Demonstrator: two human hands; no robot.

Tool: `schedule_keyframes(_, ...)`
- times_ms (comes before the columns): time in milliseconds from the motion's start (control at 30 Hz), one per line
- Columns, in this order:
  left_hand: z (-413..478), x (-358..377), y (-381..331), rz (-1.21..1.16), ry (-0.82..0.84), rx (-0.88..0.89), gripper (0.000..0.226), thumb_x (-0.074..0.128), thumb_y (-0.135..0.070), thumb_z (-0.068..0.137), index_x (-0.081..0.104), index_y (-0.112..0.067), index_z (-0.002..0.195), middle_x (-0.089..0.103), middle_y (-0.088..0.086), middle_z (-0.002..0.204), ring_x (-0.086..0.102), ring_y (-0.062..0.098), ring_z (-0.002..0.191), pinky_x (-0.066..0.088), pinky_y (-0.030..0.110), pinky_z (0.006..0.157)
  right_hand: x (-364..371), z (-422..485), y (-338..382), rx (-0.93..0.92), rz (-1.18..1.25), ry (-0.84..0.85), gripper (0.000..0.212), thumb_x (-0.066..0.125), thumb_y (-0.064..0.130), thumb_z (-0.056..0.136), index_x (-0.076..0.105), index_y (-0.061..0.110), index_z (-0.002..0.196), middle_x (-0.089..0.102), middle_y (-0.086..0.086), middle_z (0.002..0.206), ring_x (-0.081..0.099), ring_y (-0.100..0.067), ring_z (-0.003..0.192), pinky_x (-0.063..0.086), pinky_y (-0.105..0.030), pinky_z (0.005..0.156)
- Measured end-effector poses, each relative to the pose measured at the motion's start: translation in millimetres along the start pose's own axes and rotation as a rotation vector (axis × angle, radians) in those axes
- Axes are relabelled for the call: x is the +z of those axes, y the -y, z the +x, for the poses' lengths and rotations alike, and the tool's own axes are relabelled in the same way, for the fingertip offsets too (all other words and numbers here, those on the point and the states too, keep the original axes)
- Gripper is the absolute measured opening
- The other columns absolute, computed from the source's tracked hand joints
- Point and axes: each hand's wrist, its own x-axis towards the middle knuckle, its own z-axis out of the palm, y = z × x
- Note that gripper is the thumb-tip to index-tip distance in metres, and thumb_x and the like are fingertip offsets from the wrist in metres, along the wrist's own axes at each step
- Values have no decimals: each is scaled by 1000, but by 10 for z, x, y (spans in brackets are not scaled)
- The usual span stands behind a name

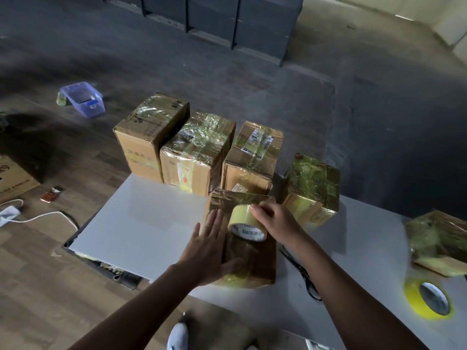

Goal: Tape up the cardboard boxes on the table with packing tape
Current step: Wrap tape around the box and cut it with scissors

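A small cardboard box [250, 258], wrapped in yellowish tape, lies on the white table [141, 223] in front of me. My left hand [209, 248] presses flat against its left side with straight fingers. My right hand [275, 221] grips a roll of clear yellowish packing tape [246, 223] held on top of the box. Behind it stand several taped cardboard boxes in a row, the tallest [149, 137] at the left and one [313, 188] at the right.
Black scissors [307, 279] lie on the table right of the box. A second yellow tape roll [429, 299] sits at the right edge, below another taped box [439, 243]. A purple plastic bin [83, 98] and a white cable [38, 217] lie on the floor.
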Motion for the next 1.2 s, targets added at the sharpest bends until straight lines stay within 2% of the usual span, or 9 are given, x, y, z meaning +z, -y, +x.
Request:
schedule_keyframes(67,-42,34,33,5,-6,-13,103,5,-85,76,-25,-16,147,-28,9,155,-26,25,144,3,50,120,20,-17,-25,-31,-11,-5,44,53,43,94,57,8,68,49,1,58,44,-6,52,32,-21,50)
schedule_keyframes(267,1,41,44,46,24,5,107,-4,-87,70,-26,-14,145,-29,9,155,-26,25,143,-3,54,119,-247,-70,-123,24,-300,-39,45,51,46,92,42,17,59,32,6,51,27,-6,44,20,-20,44)
schedule_keyframes(433,197,-61,-139,91,-87,18,106,27,-79,82,-9,-7,151,-20,12,154,-18,30,145,-13,55,115,-169,-4,-53,39,-382,-45,47,49,43,94,41,13,59,34,-2,52,29,-13,48,21,-29,48)
schedule_keyframes(567,333,-25,-321,4,-105,44,97,26,-69,88,-14,-7,151,-19,13,158,-22,25,145,-13,42,119,-179,-40,-130,53,-296,-82,37,49,48,92,62,20,72,57,-6,65,52,-14,61,39,-28,56)
schedule_keyframes(767,353,48,-305,38,-80,35,97,18,-70,85,-11,-6,152,-15,14,159,-19,26,146,-12,43,119,-256,-144,-247,66,-66,-73,36,54,47,92,50,27,64,51,11,55,46,1,50,33,-16,48)
schedule_keyframes(833,353,56,-305,38,-86,31,97,16,-72,85,-10,-6,152,-15,14,159,-19,26,146,-11,43,120,-334,-141,-266,57,-173,-97,40,55,45,91,42,27,58,43,10,50,39,0,46,28,-15,44)
schedule_keyframes(900,340,65,-295,47,-80,23,99,16,-74,85,-11,-6,152,-17,13,159,-21,25,146,-9,43,120,-427,-159,-319,42,-336,-134,46,55,37,91,35,21,52,35,6,45,32,-7,44,26,-27,46)
schedule_keyframes(1000,338,35,-308,68,-76,9,100,18,-74,85,-10,-5,152,-16,14,159,-18,27,147,-10,45,120,-468,-205,-383,66,-434,-148,51,55,28,90,27,18,49,27,3,43,26,-12,43,23,-30,49)
schedule_keyframes(1200,430,98,-643,24,-99,115,91,16,-70,89,-9,-9,152,-15,10,160,-17,24,147,-10,49,119,-466,-192,-419,93,-502,-138,48,49,35,91,30,17,52,30,1,43,29,-10,41,24,-28,45)
